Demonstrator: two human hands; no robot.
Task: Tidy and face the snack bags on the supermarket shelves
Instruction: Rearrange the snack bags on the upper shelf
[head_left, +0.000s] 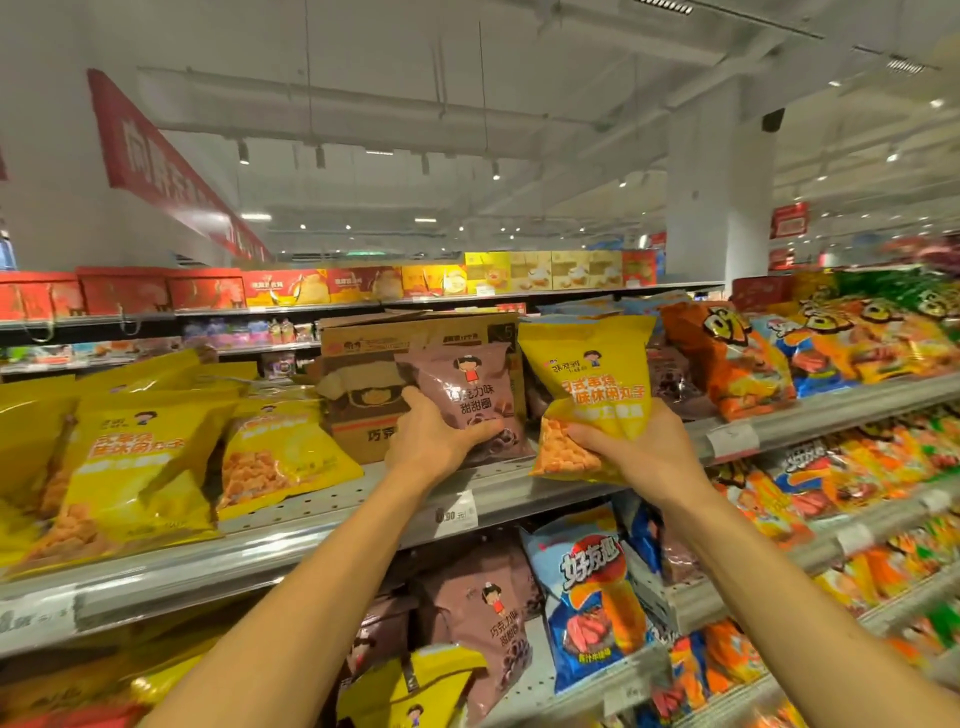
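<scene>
Left hand (431, 441) pinches the brown bag (467, 400) low; right hand (634, 452) grips the yellow bag (592, 395) likewise. Light, crinkly, puffed; hold corners, squeeze gently.

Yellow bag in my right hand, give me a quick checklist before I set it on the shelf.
1. Right hand grips the yellow bag: ok.
2. Label faces outward: ok.
3. Left hand holds the brown bag upright: ok.
4. Matching yellow bags lie left, beyond the cardboard box: not ok, wrong section.
5. Free space among them: cannot tell.
6. Shelf edge bare ahead: ok.
</scene>
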